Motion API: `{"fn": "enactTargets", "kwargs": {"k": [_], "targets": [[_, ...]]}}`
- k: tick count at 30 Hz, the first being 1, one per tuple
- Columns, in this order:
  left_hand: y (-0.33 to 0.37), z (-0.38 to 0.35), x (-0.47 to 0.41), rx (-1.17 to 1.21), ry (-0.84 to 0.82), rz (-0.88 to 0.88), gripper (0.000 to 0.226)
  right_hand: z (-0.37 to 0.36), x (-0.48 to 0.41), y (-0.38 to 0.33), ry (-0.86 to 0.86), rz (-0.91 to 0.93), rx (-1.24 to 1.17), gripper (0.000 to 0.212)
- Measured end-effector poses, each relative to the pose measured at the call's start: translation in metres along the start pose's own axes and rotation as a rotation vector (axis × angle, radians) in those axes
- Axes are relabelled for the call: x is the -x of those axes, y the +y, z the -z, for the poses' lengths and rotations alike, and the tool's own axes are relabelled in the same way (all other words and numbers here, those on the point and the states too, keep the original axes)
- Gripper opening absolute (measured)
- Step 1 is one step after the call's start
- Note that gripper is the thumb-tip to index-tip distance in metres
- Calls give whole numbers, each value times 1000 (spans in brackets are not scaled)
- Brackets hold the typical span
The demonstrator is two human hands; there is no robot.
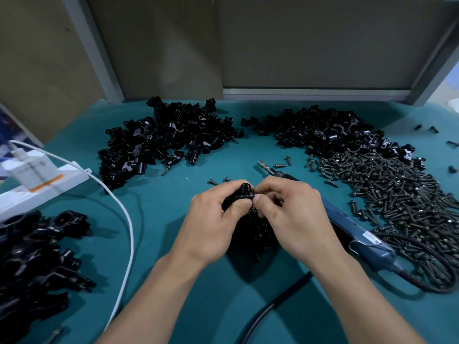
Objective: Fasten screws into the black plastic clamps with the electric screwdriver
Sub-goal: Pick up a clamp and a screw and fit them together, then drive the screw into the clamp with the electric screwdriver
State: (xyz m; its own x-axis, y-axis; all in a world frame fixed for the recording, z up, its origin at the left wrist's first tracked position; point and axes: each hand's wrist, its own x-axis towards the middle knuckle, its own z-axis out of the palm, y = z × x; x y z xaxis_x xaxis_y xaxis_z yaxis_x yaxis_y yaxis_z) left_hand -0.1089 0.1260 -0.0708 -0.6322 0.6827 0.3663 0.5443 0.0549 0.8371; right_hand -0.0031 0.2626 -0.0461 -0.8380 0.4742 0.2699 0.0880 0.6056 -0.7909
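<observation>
**Step in hand: seating a screw by hand.** The left grip (pixel 213 219) is curled around one black clamp (pixel 244 192) and holds it just above the middle of the tabletop (pixel 159 244). The right grip (pixel 290 214) has thumb and forefinger pinched together at the clamp's side boss. We judge that they hold a screw (pixel 256 196), though the fingers hide most of it.

1. We keep the clamp steady and the boss turned toward the screw.
2. We line the screw up with the hole axis and start it straight. A tilted start may cross-thread soft plastic.
3. We then reach for the screwdriver (pixel 347 222), which lies untouched on the tabletop behind the right grip with its bit pointing toward the far edge.

**Materials.** The clamps are glossy moulded plastic with curved saddles and round bosses. They lie in two heaps along the far edge (pixel 169 140) (pixel 323 130), and there is a third heap at the near left corner (pixel 37 256). The loose screws (pixel 397 194) are dark, dull metal, heaped toward the right edge. The tabletop is a matte teal mat.
</observation>
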Motion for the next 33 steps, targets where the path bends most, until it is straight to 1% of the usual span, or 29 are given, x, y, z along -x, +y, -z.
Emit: {"fn": "enactTargets", "kwargs": {"k": [3,4,6,8,10,11,12,13,15,17,19,22,23,27,29,31,33], "targets": [[2,0,1,29,-13,0,11,1,-2,1,-50,9,25,39],[3,0,1,33,-16,-1,11,2,-2,2,-65,5,33,41],[5,0,1,25,-22,-10,11,2,-4,4,-87,-21,45,42],[4,1,0,14,-25,-11,8,3,-4,5,-81,-64,3,40],[4,1,1,5,-31,-8,7,5,-4,4,-97,-99,-108,24],[4,1,1,7,-34,-4,7,5,-4,4,-113,-104,-140,19],[4,1,2,11,-33,2,7,5,-4,3,-118,-89,-134,19],[4,0,2,15,-26,10,9,5,-4,4,-108,-62,-97,22],[6,-1,3,15,-10,11,16,1,-3,4,-65,-23,-20,36],[6,-1,3,9,-18,0,17,-2,-3,4,-36,-33,-22,44],[5,-1,2,-4,-20,-6,12,-1,-2,5,-57,-38,-38,44],[2,0,0,0,-10,3,11,4,-2,5,-148,-24,-42,29],[3,0,-1,11,-18,4,11,5,-3,5,-151,-29,-48,27],[4,0,0,37,-46,-6,9,3,-6,3,-141,-112,-161,43],[3,-3,-1,70,-38,29,11,3,-4,1,-101,-108,-88,45],[2,-5,-2,71,4,63,12,6,-4,-2,14,-78,10,41],[0,-5,-2,76,56,93,14,15,-6,-4,181,-43,160,25]]}}
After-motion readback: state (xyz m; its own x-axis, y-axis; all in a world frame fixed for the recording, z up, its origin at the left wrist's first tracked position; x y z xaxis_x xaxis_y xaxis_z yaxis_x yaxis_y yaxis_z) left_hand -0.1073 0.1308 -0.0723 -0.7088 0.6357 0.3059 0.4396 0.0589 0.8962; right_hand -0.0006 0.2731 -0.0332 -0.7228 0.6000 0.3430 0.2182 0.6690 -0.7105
